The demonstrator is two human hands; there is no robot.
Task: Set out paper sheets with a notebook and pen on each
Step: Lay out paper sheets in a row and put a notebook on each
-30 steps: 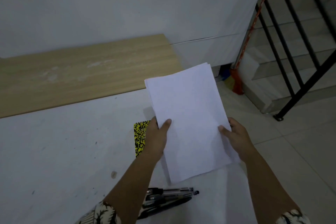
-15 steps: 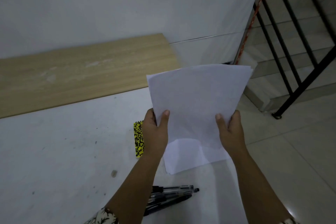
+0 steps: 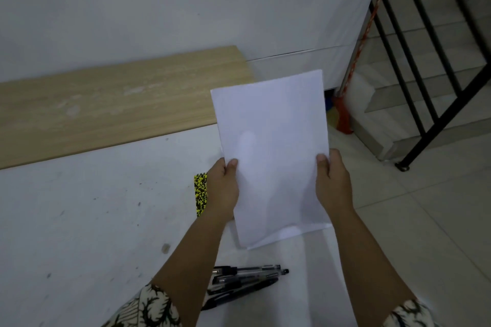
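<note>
A stack of white paper sheets (image 3: pixel 273 146) is held above the white table (image 3: pixel 87 220), its long side pointing away from me. My left hand (image 3: pixel 223 188) grips its left edge with the thumb on top. My right hand (image 3: pixel 333 183) grips the right edge the same way. A notebook with a yellow-and-black speckled cover (image 3: pixel 200 194) lies on the table under my left hand, mostly hidden by it. Several black pens (image 3: pixel 247 277) lie together near the table's front edge, beside my left forearm.
A light wooden board (image 3: pixel 111 106) lies along the far side of the table against the white wall. To the right, beyond the table's edge, are a tiled floor (image 3: pixel 438 233), a black stair railing (image 3: pixel 435 103) and a red-handled broom (image 3: pixel 345 111).
The sheets were splayed and tipped sideways half a second ago; now they are squared into one upright stack. Both hands stay on its edges, a little higher than a second ago.
</note>
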